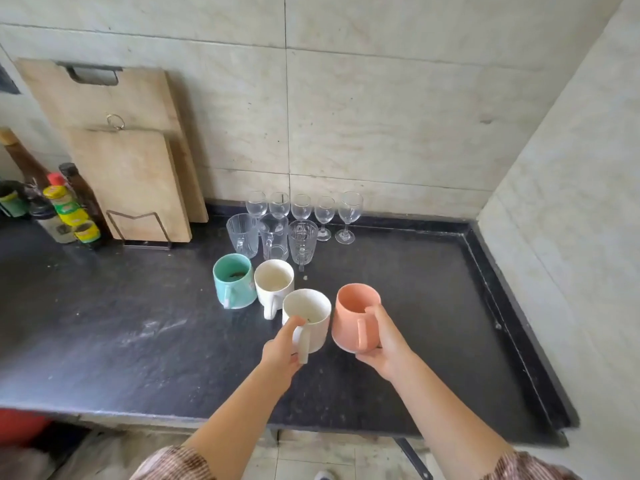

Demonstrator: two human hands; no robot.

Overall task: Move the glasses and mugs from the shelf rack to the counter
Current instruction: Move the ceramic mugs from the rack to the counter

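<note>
Fingers of the left hand (280, 353) pinch the white mug (317, 332) at its rim. The right hand (382, 344) grips the pink mug (346, 320), fingertips hidden behind it.

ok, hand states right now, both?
Left hand: grips the nearer white mug, thumb on its rim.
Right hand: grips the pink mug, thumb over its rim.

Five clear stemmed wine glasses (301, 206): upright, in a row at the back of the black stone counter (121, 323). Three clear ribbed glass mugs (274, 237): upright, just in front of that row. Teal ceramic mug (232, 280) and cream ceramic mug (273, 284): upright, side by side, handles toward the viewer. White ceramic mug (306, 318): gripped by the left hand (280, 351). Salmon-pink ceramic mug (355, 317): slightly tilted, gripped by the right hand (381, 344).
</note>
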